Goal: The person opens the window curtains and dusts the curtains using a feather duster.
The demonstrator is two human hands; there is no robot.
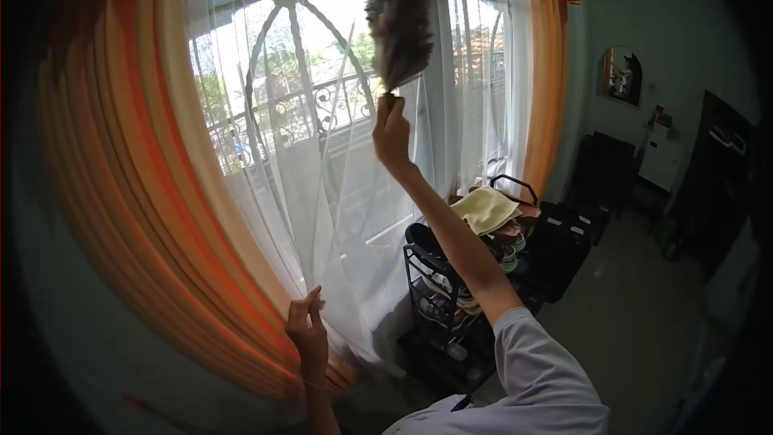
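Raised high in front of the window, my right hand (392,133) is closed round the handle of a dark feather duster (398,20). The feathers point upward against the white sheer curtain (322,185) and look slightly blurred. Lower down, my left hand (307,324) is closed in a pinch at the sheer curtain's edge, with a bit of the white cloth seeming to lie between the fingertips. Just left of that hand hangs a long orange curtain (161,193).
A black rack (411,274) with shoes stands below my right arm, a yellow cloth (486,209) on the pile beside it. Another orange curtain (544,97) hangs at the right. Farther off are an arched wall mirror (620,75) and a white cabinet (660,159).
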